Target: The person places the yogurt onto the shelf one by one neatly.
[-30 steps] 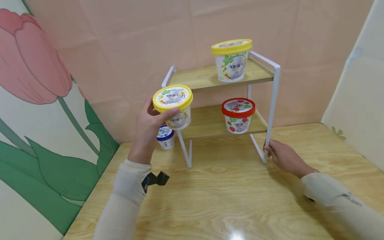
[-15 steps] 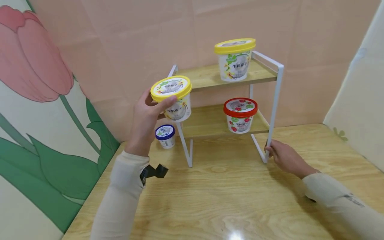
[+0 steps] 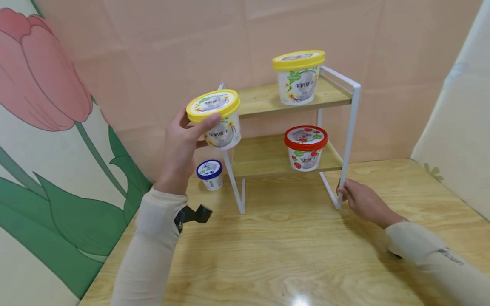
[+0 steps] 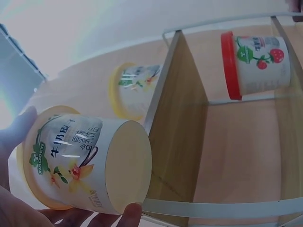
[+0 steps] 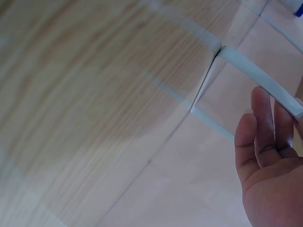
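My left hand [image 3: 177, 140] holds a white tub with a yellow lid [image 3: 222, 132], thumb on the near side of the lid's rim. In the left wrist view this tub [image 4: 71, 158] is tipped, with its bare base showing and fingers along its underside. It overlaps the left end of the upper shelf [image 3: 256, 97] in the head view. My right hand [image 3: 363, 202] grips the right front leg [image 3: 347, 148] of the white-framed rack, low down near the table. A second yellow-lidded tub [image 3: 299, 87] stands on the upper shelf, toward the right.
On the lower shelf [image 3: 260, 159] sits a red-lidded tub [image 3: 305, 157] with strawberry print. A smaller blue-lidded tub [image 3: 212, 180] stands on the wooden table [image 3: 283, 250], left of the rack. Behind rises a pink wall covering [image 3: 172, 51]; a tulip-printed panel [image 3: 57, 76] borders the left.
My left hand has lifted the yellow-lidded tub higher and a little left, uncovering the blue-lidded tub behind it. My right hand keeps its grip on the rack leg.
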The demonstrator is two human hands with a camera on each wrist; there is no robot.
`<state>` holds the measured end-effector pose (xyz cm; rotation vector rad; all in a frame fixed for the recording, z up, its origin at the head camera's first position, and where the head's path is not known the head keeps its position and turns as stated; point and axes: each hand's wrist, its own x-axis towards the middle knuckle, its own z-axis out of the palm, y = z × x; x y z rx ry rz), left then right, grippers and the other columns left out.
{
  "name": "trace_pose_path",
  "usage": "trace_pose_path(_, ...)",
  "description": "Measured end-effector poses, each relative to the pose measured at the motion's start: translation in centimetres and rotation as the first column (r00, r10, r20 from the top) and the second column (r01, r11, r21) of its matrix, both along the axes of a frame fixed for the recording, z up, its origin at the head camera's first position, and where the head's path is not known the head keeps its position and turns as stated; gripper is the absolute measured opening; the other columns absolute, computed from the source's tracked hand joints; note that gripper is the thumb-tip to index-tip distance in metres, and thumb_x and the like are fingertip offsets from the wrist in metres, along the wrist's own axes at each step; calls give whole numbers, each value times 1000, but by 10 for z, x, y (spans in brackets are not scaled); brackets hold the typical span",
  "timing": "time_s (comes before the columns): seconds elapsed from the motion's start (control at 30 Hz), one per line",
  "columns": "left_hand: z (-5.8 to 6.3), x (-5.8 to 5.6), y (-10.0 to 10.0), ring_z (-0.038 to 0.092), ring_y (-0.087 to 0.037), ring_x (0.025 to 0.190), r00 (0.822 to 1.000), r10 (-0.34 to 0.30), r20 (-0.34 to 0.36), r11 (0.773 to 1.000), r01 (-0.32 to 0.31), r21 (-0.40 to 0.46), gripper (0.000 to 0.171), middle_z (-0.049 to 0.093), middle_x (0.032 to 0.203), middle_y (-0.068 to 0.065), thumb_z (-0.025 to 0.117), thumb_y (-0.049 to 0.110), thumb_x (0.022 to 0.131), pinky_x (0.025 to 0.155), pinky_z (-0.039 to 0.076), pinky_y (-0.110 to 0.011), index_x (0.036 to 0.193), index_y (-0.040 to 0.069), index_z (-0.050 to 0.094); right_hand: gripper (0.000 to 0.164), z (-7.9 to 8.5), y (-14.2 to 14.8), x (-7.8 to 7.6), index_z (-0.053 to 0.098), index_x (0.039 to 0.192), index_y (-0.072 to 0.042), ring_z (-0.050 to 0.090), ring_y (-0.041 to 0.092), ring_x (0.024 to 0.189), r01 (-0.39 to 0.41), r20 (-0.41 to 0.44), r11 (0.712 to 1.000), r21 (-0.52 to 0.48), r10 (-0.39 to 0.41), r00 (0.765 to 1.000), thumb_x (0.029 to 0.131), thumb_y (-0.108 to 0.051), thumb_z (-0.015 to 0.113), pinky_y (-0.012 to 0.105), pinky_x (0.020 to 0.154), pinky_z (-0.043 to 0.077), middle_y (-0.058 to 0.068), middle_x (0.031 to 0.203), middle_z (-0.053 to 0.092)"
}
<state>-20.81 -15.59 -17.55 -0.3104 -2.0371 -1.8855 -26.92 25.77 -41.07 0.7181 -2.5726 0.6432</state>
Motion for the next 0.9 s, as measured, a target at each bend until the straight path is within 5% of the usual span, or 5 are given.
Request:
trace_pose_path(0.53,21,8,8,55,-19,119,996,71,-60,997,-72,-9,65,61,132,0,81,34,82,99,47,-40,139,24,52,10,1,2,0,58,92,-8,60,15,72,9,6,1000,25,-9,1000,101,-10,55,37,63,49,2,77,64)
trace_pose_path(0.9,27,6,14,61,-23,116,994,36,-105,999,-34,17,67,61,131,-1,85,30,79,102,52,-40,138,23,54,9,0,2,2,58,92,-7,63,17,73,7,-10,1000,16,-7,1000,100,-8,55,36,63,51,3,78,64)
